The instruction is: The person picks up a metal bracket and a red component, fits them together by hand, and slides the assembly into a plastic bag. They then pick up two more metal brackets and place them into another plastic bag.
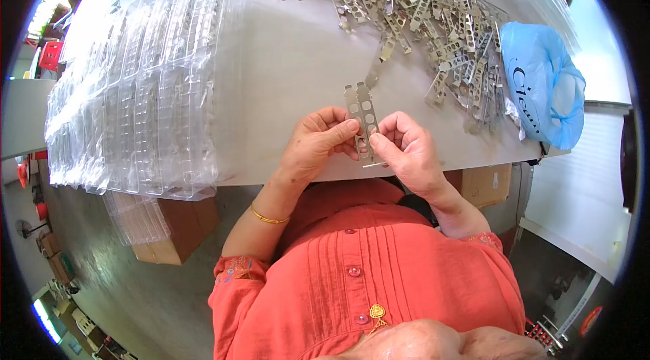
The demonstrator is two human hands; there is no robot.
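Over the table's near edge, both hands hold two slim metal slot brackets (366, 108) side by side, upright, with round and squarish holes along them. My left hand (317, 140) pinches the left bracket between thumb and fingers. On the other side, my right hand (408, 153) has its thumb pressed on the right bracket, low down near its bent end. Fingers cover part of the lower holes. Just beyond the held pair lies a loose bracket (373, 70), and further back spreads a large heap of similar brackets (423, 11).
Stacked clear plastic trays (159, 82) in thin wrapping cover the table's left side. A blue plastic bag (538, 79) sits at the right edge by the heap. Below the table stand cardboard boxes (186, 228), with more clear trays (135, 218) beside them.
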